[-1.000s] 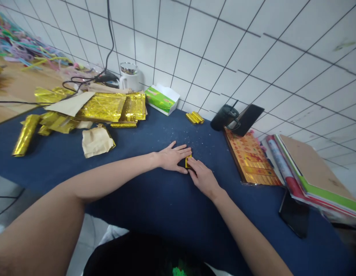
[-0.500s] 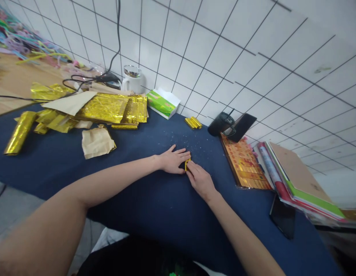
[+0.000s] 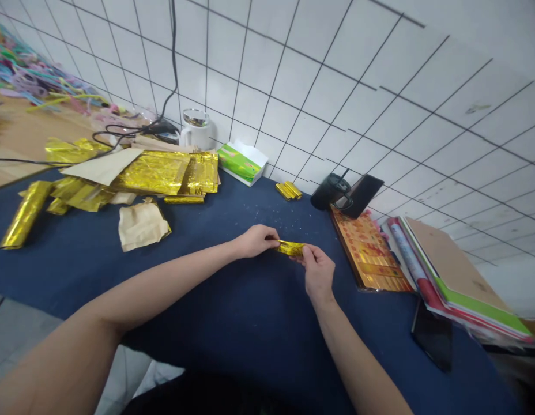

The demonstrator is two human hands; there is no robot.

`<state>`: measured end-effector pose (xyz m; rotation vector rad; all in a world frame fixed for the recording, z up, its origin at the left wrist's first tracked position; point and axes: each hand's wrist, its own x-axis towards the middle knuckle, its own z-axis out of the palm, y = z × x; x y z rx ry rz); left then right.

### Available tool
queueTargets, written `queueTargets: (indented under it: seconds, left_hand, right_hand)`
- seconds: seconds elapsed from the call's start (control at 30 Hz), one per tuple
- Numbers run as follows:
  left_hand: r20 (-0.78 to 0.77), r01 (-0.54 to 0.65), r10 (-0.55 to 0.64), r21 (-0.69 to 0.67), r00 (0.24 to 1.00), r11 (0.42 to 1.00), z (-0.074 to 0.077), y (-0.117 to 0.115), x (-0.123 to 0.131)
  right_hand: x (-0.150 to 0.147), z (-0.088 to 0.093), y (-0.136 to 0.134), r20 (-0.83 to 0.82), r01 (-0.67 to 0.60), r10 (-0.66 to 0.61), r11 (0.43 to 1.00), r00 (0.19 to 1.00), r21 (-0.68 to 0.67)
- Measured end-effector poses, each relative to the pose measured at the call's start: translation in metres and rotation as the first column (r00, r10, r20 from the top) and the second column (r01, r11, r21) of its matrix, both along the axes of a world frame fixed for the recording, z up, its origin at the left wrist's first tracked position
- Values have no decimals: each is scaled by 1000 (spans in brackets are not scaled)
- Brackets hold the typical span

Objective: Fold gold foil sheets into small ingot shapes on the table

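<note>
A small folded strip of gold foil (image 3: pixel 290 248) is stretched between my two hands over the dark blue cloth (image 3: pixel 233 323). My left hand (image 3: pixel 257 241) pinches its left end, fingers curled. The right end is held between the thumb and fingers of my right hand (image 3: pixel 318 270). Behind them, a few small gold rolls (image 3: pixel 288 190) lie side by side near the wall. To the left is a crumpled tan paper piece (image 3: pixel 143 225) with gold showing at its edge. Gold foil sheets (image 3: pixel 155 172) are piled farther back, beside a thick gold roll (image 3: pixel 26 214).
A white mug (image 3: pixel 195 131) and a green tissue pack (image 3: pixel 242 162) stand by the tiled wall. On the right are a dark cup (image 3: pixel 330 191), orange-gold packets (image 3: pixel 371 251), stacked folders (image 3: pixel 458 265) and a phone (image 3: pixel 432 334). A black cable (image 3: pixel 174 52) hangs at the left.
My left hand, flat with spread fingers before, is now curled round the strip's end. My right hand has moved right. The gold strip, mostly covered earlier, now shows between them.
</note>
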<state>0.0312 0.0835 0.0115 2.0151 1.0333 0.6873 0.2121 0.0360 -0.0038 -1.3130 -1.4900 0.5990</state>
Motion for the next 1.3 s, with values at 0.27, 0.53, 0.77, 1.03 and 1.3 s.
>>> queueTargets:
  seconds: [0.27,0.53,0.77,1.03,1.3]
  left_hand:
    - [158,-95,122,-164,980,982,5,-12,9]
    - [195,-92,121,-147,973,985,14,-15,1]
    - [206,-66,112,-220,972,973,12,-16,5]
    - [107,111,-90,-203,990,973,29,-22,3]
    - [157,186,-153,-221,976,957,37,-22,0]
  right_hand:
    - [-2,7,-5,-345,-173,73,948,936,-269]
    - [-4,11,-13,-241,-319,233,845,942,-429]
    - [-10,6,-16,-238,-305,220,851,946,-428]
    - [-8,20,-19,-259,-412,324,781,910,-470]
    - [-15,24,-28,-299,-494,394,661,869,-565]
